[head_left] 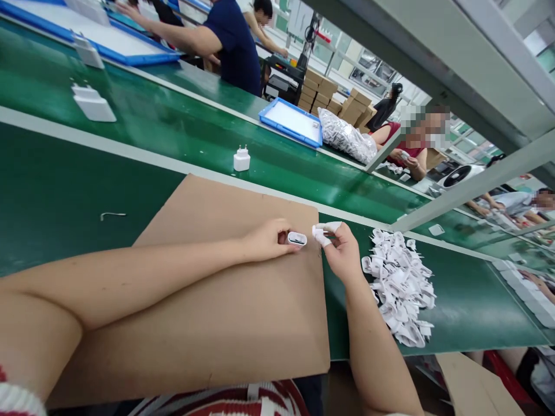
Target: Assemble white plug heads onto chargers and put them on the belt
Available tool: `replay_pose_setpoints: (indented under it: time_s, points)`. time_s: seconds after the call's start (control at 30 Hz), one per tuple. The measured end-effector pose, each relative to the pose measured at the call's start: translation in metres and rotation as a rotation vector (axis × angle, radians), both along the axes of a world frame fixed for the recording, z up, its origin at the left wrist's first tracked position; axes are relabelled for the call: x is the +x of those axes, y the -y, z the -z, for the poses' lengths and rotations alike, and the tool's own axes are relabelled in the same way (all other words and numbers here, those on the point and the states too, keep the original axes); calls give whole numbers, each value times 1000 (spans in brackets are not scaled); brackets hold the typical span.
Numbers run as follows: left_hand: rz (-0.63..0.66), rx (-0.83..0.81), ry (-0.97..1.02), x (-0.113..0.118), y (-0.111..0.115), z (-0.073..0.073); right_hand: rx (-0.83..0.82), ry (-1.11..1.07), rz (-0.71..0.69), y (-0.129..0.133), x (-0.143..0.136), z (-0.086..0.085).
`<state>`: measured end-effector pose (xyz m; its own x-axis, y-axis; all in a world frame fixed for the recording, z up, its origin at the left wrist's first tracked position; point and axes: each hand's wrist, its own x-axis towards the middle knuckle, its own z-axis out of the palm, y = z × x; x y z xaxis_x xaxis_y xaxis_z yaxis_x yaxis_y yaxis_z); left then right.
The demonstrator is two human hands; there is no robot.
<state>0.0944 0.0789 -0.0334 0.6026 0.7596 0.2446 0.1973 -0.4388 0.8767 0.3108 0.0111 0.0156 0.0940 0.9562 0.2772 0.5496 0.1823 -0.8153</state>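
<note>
My left hand [269,240] is closed around a white charger housing [297,245], its open end turned to the right and dark parts showing inside. Just to the right, my right hand [343,249] pinches a small white plug cap [318,231] between thumb and finger, both wrapped in white covers. A narrow gap separates the cap from the housing. Below both hands lies a brown cardboard sheet [243,306]. Beside my right forearm is a heap of white plug caps [401,283].
A white charger [241,159] stands pins up on the green belt [182,138], and more chargers [93,104] are at left. A bent metal rod [113,215] lies left of the cardboard. Across the belt are a blue-rimmed tray [290,121] and co-workers; a metal frame [468,179] slants at right.
</note>
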Motion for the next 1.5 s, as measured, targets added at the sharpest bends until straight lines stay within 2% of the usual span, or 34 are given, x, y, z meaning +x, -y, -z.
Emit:
replay_pose_setpoints:
  time_s: [0.1,0.27,0.43,0.63,0.83,0.93,1.17,1.37,1.5]
  points:
    - [22,-9,-19,-1,-1,-1,101,202,-89,6,-10,-4]
    - [36,5,-16,-1,-1,-3,96,301,-209,6,-22,1]
    - [39,-3,-36,-1,0,-6,160,331,-168,4,-26,3]
    - [39,10,-19,0,0,-5,128,346,-157,1,-27,5]
    - [33,-8,-41,-1,-1,-5,158,189,-148,2,-31,5]
    - [42,-14,-31,-1,-1,-6,177,184,-150,2,-31,7]
    - [31,-42,-31,-1,0,-8,188,439,-145,-5,-24,9]
    - [10,-16,-87,0,1,-11,94,502,-139,-8,-24,3]
    - [1,-25,-51,0,0,-8,96,660,-84,-8,-28,-2]
